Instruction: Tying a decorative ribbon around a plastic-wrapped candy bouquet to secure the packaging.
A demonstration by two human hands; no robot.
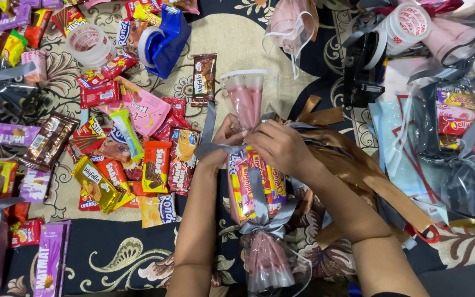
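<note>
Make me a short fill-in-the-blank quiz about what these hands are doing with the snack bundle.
1. Both hands, left hand and right hand, work a ribbon coloured ____.
2. The snack bundle is wrapped in clear ____.
3. The tape dispenser is coloured ____.

Missing words: grey; plastic; blue.

The left hand (222, 144) is half hidden behind the snack bundle (255, 181), its grip unclear.

Both our hands meet at the snack bundle (254, 181): left hand (221, 144) pinching its left side, right hand (281, 146) curled over top, forearms converging.
</note>
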